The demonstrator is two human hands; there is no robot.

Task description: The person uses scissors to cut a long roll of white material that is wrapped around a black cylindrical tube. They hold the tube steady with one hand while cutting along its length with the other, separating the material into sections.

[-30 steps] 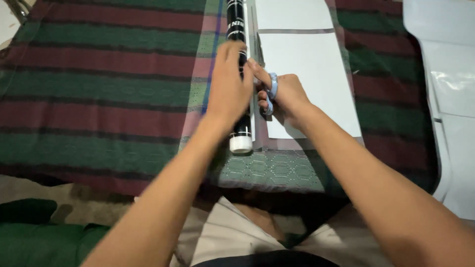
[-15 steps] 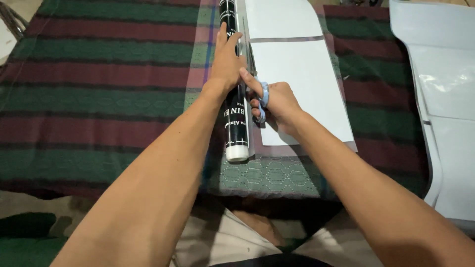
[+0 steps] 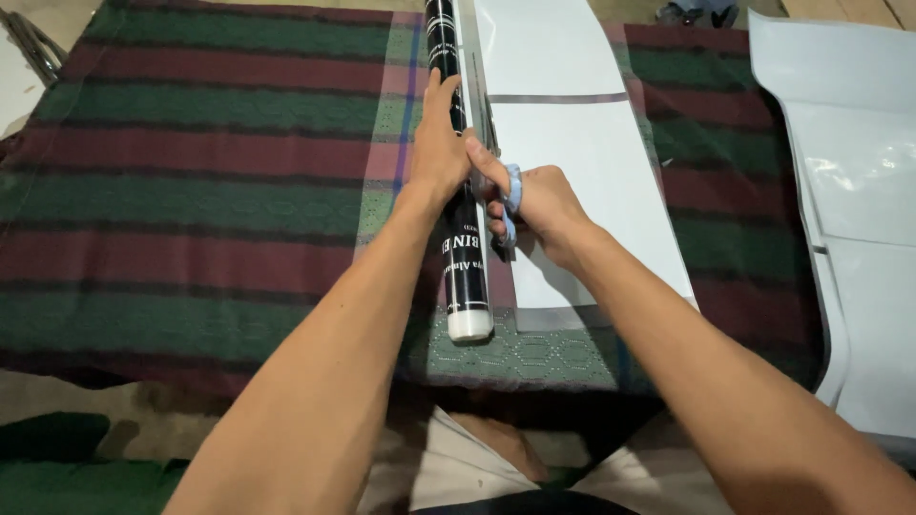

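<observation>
While my left hand [image 3: 437, 157] presses flat on the black roll [image 3: 460, 205], my right hand [image 3: 539, 202] stays clamped on blue-handled scissors [image 3: 510, 205] beside it, over white sheets [image 3: 582, 181] lying on a striped green-and-maroon cloth [image 3: 191, 200].

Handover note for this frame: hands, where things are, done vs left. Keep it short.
Left hand: pressing flat on the black roll lying along the white sheet's left edge.
Right hand: gripping blue-handled scissors, blades pointing away along that edge; blade tips hidden.
All on the striped green-and-maroon cloth; more white sheets to the right.
Done: roll lined up, scissors at the edge.
Left: how far any cut runs cannot be told.
</observation>
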